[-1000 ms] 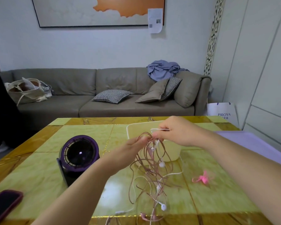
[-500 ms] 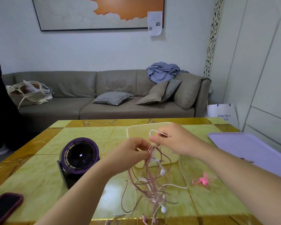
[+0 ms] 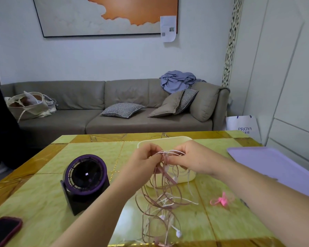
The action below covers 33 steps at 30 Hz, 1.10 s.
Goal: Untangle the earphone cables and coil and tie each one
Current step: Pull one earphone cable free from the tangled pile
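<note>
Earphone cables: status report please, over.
Left hand, right hand both pinching the top. Earphone cables tangled, hanging to table. Cream tub close behind.

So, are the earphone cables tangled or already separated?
Tangled. The pink and white earphone cables hang as one bunch of crossing loops, pinched at the top by the left hand and the right hand; none coiled or tied.

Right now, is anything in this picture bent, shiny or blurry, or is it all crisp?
In the head view the wide lens bows the wall panels at the right edge; the glossy table throws pale glare beneath the earphone cables; the thin strands look soft where the left hand and right hand pinch them; lighting is even, shadows faint.
</note>
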Available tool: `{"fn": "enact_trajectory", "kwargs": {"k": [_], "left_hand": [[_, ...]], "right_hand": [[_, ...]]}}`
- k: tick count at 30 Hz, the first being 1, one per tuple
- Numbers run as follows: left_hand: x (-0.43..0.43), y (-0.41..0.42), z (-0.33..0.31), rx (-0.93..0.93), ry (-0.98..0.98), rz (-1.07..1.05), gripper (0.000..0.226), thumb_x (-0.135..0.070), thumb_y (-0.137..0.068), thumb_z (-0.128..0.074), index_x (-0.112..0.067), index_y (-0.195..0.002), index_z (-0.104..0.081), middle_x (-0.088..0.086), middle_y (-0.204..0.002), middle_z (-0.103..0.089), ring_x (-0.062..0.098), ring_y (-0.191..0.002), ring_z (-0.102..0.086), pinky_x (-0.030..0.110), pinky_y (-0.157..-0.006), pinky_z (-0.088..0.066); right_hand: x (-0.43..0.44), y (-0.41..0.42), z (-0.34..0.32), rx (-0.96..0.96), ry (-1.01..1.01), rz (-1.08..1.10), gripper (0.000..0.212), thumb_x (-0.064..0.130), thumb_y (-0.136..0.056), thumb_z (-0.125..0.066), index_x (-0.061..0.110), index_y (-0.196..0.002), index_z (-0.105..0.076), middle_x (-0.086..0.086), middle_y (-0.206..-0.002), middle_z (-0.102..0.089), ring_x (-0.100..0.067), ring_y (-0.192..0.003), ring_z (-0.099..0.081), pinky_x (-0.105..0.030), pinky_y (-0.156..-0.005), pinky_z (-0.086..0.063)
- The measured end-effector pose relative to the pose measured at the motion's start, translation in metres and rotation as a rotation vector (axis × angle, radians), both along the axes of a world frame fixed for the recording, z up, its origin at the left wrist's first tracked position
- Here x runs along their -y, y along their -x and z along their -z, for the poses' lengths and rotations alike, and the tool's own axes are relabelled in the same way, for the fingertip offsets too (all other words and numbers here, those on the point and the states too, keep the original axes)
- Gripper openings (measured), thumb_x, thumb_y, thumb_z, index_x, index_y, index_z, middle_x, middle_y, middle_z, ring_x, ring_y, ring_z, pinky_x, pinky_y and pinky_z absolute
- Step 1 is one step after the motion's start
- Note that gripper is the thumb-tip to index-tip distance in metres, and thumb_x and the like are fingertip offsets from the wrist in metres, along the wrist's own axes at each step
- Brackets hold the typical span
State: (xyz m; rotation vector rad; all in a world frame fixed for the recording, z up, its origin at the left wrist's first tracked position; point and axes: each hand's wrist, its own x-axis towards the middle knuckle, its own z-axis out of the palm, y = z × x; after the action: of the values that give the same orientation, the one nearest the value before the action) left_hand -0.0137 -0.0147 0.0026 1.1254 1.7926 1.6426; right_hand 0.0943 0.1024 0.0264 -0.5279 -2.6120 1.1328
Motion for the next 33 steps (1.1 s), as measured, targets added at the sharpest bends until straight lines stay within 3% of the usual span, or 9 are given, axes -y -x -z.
{"fn": "enact_trajectory", "kwargs": {"k": [3,7,11,14,18,23,26,29,33], "left_hand": [[0.002,0.004,0.005,0.093,0.009,0.028,0.016,-0.005,-0.095,-0.049,-0.013,-0.087,-0.060,0.002,-0.070,-0.054,0.013,-0.063,-0.048,0.025,-0.067,-0.045],[0.008,0.013,0.010,0.029,0.110,0.061,0.014,-0.014,-0.094,-0.054,-0.018,-0.093,-0.067,-0.007,-0.068,-0.059,0.011,-0.069,-0.051,0.029,-0.075,-0.043],[0.009,0.011,0.009,-0.012,0.087,0.076,0.009,-0.022,-0.090,-0.060,-0.018,-0.094,-0.067,-0.009,-0.073,-0.068,0.008,-0.074,-0.059,0.033,-0.085,-0.047],[0.008,0.011,0.010,-0.057,0.057,0.050,0.010,-0.028,-0.084,-0.069,-0.022,-0.092,-0.067,-0.004,-0.086,-0.073,0.011,-0.083,-0.064,0.037,-0.092,-0.047],[0.008,0.006,0.009,-0.125,0.027,-0.004,0.004,-0.025,-0.085,-0.068,-0.022,-0.083,-0.066,0.010,-0.084,-0.071,0.016,-0.073,-0.056,0.036,-0.075,-0.043],[0.007,0.000,0.003,-0.228,0.016,-0.034,0.007,-0.019,-0.089,-0.062,-0.014,-0.085,-0.062,-0.012,-0.067,-0.070,-0.001,-0.063,-0.060,0.013,-0.062,-0.044],[0.007,-0.004,0.002,-0.303,0.036,-0.058,0.009,-0.018,-0.091,-0.058,-0.016,-0.082,-0.060,-0.022,-0.057,-0.062,-0.004,-0.053,-0.050,0.011,-0.053,-0.038],[0.006,-0.004,0.002,-0.331,0.093,-0.067,0.010,-0.019,-0.092,-0.056,-0.016,-0.083,-0.058,-0.017,-0.058,-0.060,-0.002,-0.045,-0.042,0.013,-0.045,-0.033],[0.008,-0.003,0.001,-0.477,0.132,-0.097,0.007,-0.023,-0.089,-0.057,-0.020,-0.083,-0.059,-0.010,-0.095,-0.050,0.002,-0.081,-0.048,0.005,-0.062,-0.033]], "right_hand": [[0.000,-0.002,0.000,-0.049,-0.010,0.032,0.023,0.033,-0.085,-0.068,0.018,-0.068,-0.066,0.000,-0.064,-0.053,-0.013,-0.059,-0.041,-0.026,-0.057,-0.031],[-0.001,-0.006,-0.003,-0.084,0.010,0.015,0.013,0.025,-0.082,-0.072,0.019,-0.071,-0.069,0.011,-0.066,-0.061,0.003,-0.057,-0.046,-0.011,-0.052,-0.033],[-0.002,-0.006,-0.001,-0.116,0.043,0.005,0.009,0.022,-0.083,-0.071,0.016,-0.076,-0.071,0.009,-0.064,-0.060,-0.006,-0.066,-0.046,-0.024,-0.062,-0.032],[-0.001,-0.004,0.002,-0.127,0.072,0.022,0.005,0.020,-0.082,-0.071,0.017,-0.079,-0.071,0.007,-0.064,-0.060,-0.009,-0.063,-0.044,-0.026,-0.062,-0.032],[0.002,-0.003,0.004,-0.146,0.212,-0.006,0.003,0.012,-0.084,-0.068,0.011,-0.083,-0.066,0.001,-0.065,-0.064,-0.004,-0.051,-0.046,-0.016,-0.052,-0.037],[0.003,-0.005,0.003,-0.149,0.544,-0.058,0.016,0.009,-0.089,-0.060,0.014,-0.074,-0.061,-0.005,-0.073,-0.066,-0.009,-0.051,-0.047,-0.017,-0.051,-0.038],[0.002,-0.005,0.005,-0.162,0.444,-0.111,0.017,0.005,-0.087,-0.062,0.015,-0.074,-0.059,-0.007,-0.071,-0.064,-0.010,-0.051,-0.047,-0.019,-0.052,-0.037],[0.001,-0.005,0.007,-0.181,0.314,-0.136,0.016,0.009,-0.087,-0.065,0.015,-0.073,-0.058,0.008,-0.060,-0.062,-0.008,-0.052,-0.047,-0.018,-0.055,-0.040],[0.002,-0.006,0.010,-0.157,0.231,-0.153,0.019,0.013,-0.090,-0.062,0.017,-0.072,-0.059,0.010,-0.058,-0.058,-0.008,-0.055,-0.046,-0.019,-0.058,-0.040]]}}
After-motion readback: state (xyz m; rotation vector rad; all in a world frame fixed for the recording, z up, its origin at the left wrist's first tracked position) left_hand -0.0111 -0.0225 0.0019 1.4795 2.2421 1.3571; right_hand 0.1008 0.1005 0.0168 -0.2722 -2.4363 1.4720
